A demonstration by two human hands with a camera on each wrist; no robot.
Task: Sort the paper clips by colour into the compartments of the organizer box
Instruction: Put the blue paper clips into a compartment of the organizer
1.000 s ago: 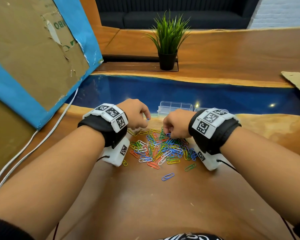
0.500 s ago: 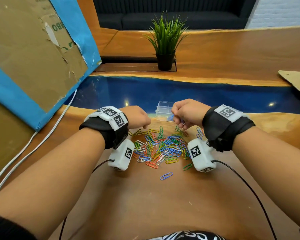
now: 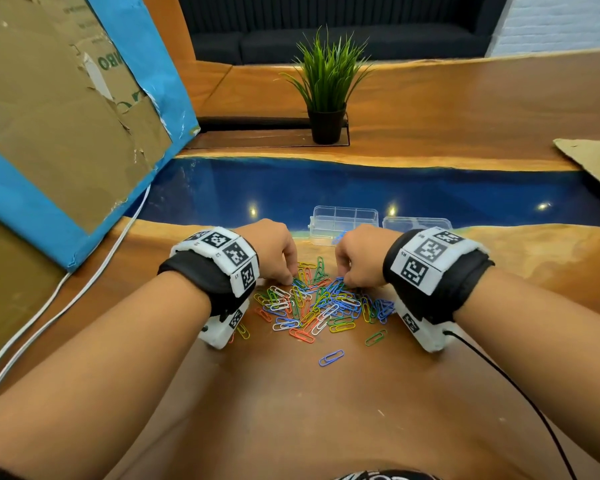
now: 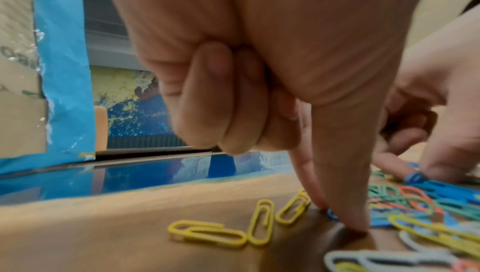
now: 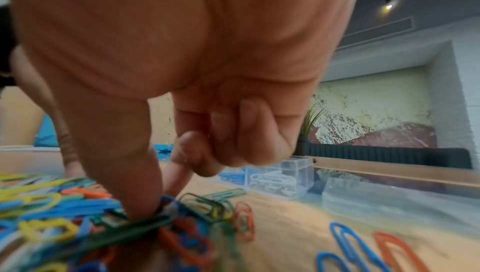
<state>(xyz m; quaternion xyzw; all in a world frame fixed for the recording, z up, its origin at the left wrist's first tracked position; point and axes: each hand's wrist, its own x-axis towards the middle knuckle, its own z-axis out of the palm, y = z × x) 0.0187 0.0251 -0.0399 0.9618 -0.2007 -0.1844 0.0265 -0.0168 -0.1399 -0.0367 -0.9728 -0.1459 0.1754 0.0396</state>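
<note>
- Wooden table (image 3: 291, 410) with a blue resin strip runs under both your arms; a potted plant (image 3: 326, 84) stands far behind, and cardboard leans at your left.
- Your pile of paper clips (image 3: 319, 303) lies between your wrists, colours thoroughly mixed, with a few strays nearer you.
- Your organizer box (image 3: 343, 220) sits just beyond the pile, lid open beside it; the right wrist view shows blue and white clips already in separate compartments.
- Your left hand (image 3: 274, 251) pins a blue clip (image 4: 331, 213) at the pile's edge between thumb and forefinger, other fingers curled in.
- Your right hand (image 3: 357, 258) pinches down into the heap; which clip it has, I cannot tell.
- Likely risk: clips interlock, so lifting one may drag another colour along into the wrong compartment.
- Thin wire may also slip from your fingertip pinch on the way over.
</note>
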